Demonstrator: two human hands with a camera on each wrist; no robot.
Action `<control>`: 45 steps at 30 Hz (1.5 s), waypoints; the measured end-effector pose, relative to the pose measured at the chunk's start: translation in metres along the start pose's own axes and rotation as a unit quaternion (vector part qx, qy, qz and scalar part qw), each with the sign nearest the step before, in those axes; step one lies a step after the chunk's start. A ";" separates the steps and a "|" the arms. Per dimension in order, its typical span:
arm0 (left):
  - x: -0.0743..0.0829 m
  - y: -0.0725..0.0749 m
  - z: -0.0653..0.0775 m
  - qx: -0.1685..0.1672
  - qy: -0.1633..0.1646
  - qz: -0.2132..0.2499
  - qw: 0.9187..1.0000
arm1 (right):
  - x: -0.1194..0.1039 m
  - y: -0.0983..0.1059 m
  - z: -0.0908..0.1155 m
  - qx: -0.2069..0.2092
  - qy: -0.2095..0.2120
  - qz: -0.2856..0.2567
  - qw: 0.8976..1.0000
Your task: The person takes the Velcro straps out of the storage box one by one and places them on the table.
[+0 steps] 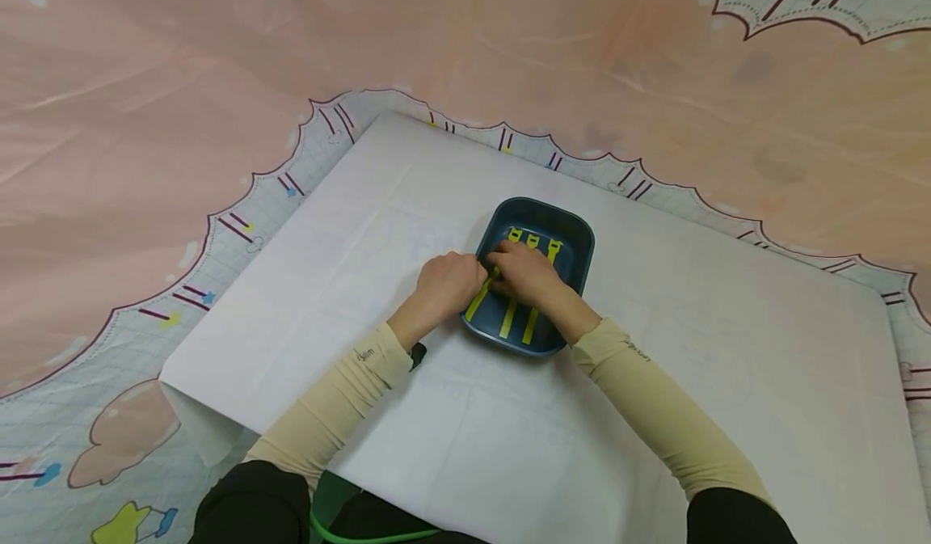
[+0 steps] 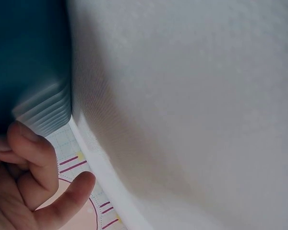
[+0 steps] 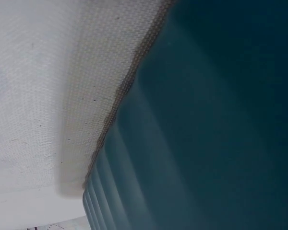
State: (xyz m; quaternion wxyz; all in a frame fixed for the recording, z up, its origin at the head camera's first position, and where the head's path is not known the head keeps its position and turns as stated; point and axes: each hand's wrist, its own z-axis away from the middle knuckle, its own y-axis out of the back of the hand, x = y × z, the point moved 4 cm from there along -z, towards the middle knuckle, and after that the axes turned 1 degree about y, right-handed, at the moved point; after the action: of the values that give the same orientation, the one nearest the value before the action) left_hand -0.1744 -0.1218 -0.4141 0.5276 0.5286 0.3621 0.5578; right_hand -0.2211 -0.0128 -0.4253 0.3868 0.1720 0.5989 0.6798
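A dark blue tray (image 1: pixel 575 243) with rounded corners sits on the white surface. Inside it lie three narrow yellow strips with forked, wrench-like ends: a left strip (image 1: pixel 476 301), a middle strip (image 1: pixel 507 319) and a right strip (image 1: pixel 531 326). Across the tray's left rim, my left hand (image 1: pixel 452 281) pinches the left strip with curled fingers; its contact is partly hidden. My right hand (image 1: pixel 531 273) reaches in over the other two strips and pinches the same one higher up. In the left wrist view, curled fingers (image 2: pixel 33 148) show beside the tray's outer wall (image 2: pixel 33 57).
The white-covered table (image 1: pixel 727 382) spreads around the tray, its far edge beyond it. A patterned pink and pale blue cloth (image 1: pixel 182 124) lies past the edges. A small black object (image 1: pixel 418 356) shows at my left wrist. Ribbed tray wall (image 3: pixel 149 158) fills much of the right wrist view.
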 end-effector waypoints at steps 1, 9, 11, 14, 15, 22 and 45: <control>0.000 0.000 0.000 -0.001 -0.002 -0.004 1.000 | 0.000 0.000 0.000 0.000 0.002 -0.001 1.000; 0.000 -0.001 0.000 -0.010 0.012 0.010 1.000 | -0.002 0.001 0.002 0.009 0.025 0.018 0.999; 0.000 -0.001 0.000 -0.010 0.016 0.016 1.000 | -0.003 0.002 0.003 0.007 0.028 0.021 0.999; 0.000 -0.001 0.000 -0.006 0.018 0.023 1.000 | -0.004 0.002 0.003 0.002 0.030 0.023 0.999; 0.000 -0.001 0.000 -0.004 0.019 0.026 0.999 | -0.004 0.002 0.003 0.000 0.030 0.023 0.999; 0.001 0.000 0.002 -0.001 0.015 0.028 1.000 | -0.003 0.002 0.003 0.000 0.036 0.015 0.999; 0.000 0.002 0.001 0.006 0.020 0.017 1.000 | -0.004 0.029 0.018 0.073 0.106 0.061 0.990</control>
State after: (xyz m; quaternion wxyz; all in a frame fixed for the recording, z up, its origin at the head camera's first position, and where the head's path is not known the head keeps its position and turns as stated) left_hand -0.1742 -0.1218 -0.4120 0.5078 0.5265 0.3667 0.5749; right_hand -0.2155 -0.0034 -0.3934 0.2655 0.1627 0.6727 0.6712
